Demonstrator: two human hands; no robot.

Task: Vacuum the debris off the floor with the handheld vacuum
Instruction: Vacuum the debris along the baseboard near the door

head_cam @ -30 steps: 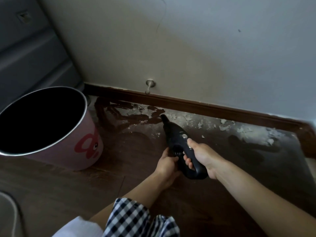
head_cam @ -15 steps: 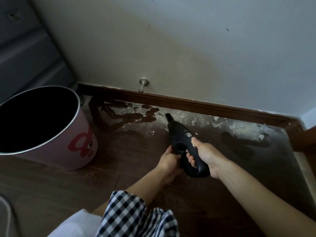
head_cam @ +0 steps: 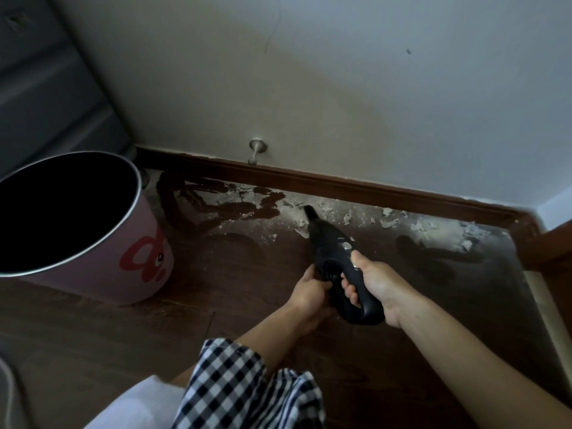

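A black handheld vacuum [head_cam: 328, 246] points away from me, its narrow nozzle tip touching the dusty strip by the skirting board. My right hand [head_cam: 373, 281] is wrapped around its handle, thumb on top near the button. My left hand [head_cam: 309, 294] grips the underside of the vacuum body, just left of the handle. White flakes and dust, the debris [head_cam: 393, 222], lie along the dark wooden floor [head_cam: 247, 305] from the nozzle rightward to the corner. Left of the nozzle the floor shows dark cleaned streaks.
A pink round bin [head_cam: 102, 261] with a metal rim stands open at the left. A metal door stopper [head_cam: 256, 151] juts from the wall above the brown skirting board [head_cam: 371, 188]. A grey door sits at far left. My checked sleeve fills the bottom centre.
The vacuum nozzle has slid to the right along the skirting board into the debris. Both hands kept their hold and moved with it.
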